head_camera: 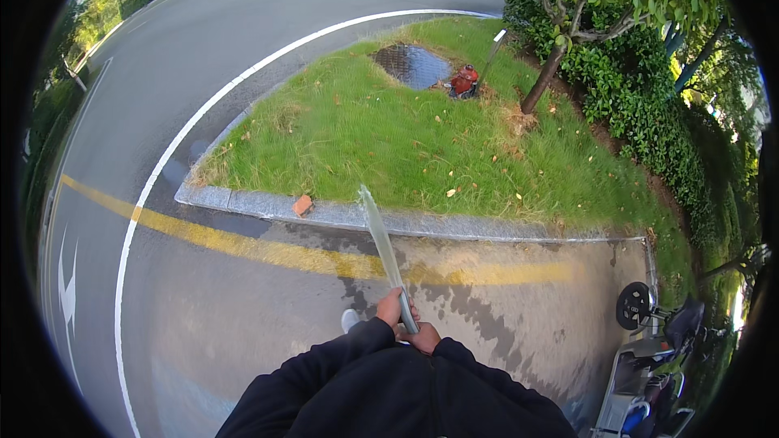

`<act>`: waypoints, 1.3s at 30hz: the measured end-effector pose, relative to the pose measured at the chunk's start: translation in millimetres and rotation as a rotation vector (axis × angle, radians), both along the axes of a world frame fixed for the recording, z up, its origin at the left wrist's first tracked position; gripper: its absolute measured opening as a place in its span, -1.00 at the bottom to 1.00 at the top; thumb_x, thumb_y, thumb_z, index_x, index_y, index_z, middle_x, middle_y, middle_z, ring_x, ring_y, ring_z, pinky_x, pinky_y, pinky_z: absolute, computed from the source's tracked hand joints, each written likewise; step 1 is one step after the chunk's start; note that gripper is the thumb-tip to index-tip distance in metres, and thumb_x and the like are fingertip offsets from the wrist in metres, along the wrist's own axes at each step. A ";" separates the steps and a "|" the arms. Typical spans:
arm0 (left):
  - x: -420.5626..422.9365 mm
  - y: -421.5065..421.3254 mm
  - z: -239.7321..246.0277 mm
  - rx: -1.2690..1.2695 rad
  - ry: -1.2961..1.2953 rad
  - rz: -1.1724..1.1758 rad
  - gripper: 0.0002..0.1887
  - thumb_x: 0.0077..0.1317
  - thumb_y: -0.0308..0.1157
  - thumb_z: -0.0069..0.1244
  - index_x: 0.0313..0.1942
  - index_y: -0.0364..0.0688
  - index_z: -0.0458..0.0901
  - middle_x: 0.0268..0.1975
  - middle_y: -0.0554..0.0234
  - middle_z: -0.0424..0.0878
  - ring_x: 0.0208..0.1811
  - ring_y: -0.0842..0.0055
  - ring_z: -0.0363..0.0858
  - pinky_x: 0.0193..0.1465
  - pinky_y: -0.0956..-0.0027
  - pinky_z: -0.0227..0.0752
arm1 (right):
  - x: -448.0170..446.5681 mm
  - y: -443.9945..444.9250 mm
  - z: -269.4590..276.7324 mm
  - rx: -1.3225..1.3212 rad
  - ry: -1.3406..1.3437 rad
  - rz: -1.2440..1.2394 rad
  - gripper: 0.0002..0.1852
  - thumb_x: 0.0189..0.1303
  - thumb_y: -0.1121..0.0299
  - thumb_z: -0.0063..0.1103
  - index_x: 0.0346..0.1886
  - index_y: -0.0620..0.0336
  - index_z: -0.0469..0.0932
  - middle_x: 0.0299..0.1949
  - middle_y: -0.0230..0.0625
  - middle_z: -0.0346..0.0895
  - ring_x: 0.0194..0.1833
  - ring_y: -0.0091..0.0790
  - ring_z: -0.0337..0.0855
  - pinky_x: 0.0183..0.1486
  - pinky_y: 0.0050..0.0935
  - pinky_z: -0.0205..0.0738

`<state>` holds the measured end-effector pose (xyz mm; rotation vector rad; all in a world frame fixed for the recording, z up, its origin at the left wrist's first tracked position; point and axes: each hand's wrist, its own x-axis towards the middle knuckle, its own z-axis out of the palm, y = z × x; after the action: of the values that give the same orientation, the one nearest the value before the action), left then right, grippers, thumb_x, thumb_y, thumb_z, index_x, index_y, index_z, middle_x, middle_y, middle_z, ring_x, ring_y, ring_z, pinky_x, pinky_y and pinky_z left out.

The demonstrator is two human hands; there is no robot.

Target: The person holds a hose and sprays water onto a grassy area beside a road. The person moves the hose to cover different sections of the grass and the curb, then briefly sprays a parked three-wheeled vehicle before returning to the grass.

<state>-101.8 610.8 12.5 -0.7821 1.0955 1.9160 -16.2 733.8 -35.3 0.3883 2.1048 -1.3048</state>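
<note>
My left hand [389, 309] grips a grey hose [406, 311] from its left side, a little ahead of my body. Lower down, close to my waist, my right hand [425, 337] is closed around the same hose. A pale, tapering stream of water [380, 237] points away from my hands, over the granite kerb [438, 222] to the near edge of the grass [377, 139]. Exactly where hose ends and water starts is hard to tell. Dark wet patches [468, 310] mark the pavement around my feet.
A reddish brick piece [302, 206] lies on the kerb. Across the grass are a puddled, paved recess [417, 65], a red hydrant-like fitting [465, 79], a signpost [492, 51] and a tree trunk [544, 76]. A parked scooter [654, 353] stands at right; road [182, 60] curves left.
</note>
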 end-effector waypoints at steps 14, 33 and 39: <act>3.0 55.4 -3.6 0.015 0.013 -0.237 -0.52 0.38 -0.03 -0.41 -0.45 -0.26 0.42 -0.59 0.11 0.49 -0.56 0.30 0.50 -0.37 0.22 0.49 | 28.4 35.3 1.7 -0.016 0.033 -0.174 -0.49 -0.05 0.00 0.34 -0.18 0.26 0.60 -0.27 -0.03 0.62 -0.21 -0.16 0.65 -0.12 -0.29 0.46; 19.6 124.0 1.8 0.067 0.035 -0.559 -0.54 0.36 -0.03 -0.37 -0.48 -0.23 0.41 -0.66 0.14 0.45 -0.62 0.34 0.47 -0.42 0.25 0.47 | 62.0 67.7 7.5 0.024 0.067 -0.447 -0.41 -0.12 0.00 0.37 -0.15 0.33 0.57 -0.28 -0.02 0.62 -0.23 -0.18 0.65 -0.15 -0.28 0.47; 15.0 103.0 3.8 0.025 0.044 -0.463 -0.54 0.36 -0.02 -0.38 -0.46 -0.22 0.41 -0.61 0.12 0.48 -0.55 0.31 0.49 -0.32 0.20 0.48 | 56.6 60.4 -32.8 0.036 0.092 -0.293 -0.38 -0.11 -0.12 0.31 -0.17 0.27 0.58 -0.26 0.05 0.60 -0.17 -0.03 0.62 -0.10 -0.23 0.46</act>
<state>-86.8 713.8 16.3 -0.4252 1.1596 1.5547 40.5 794.3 -68.1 0.6856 2.2118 -1.4739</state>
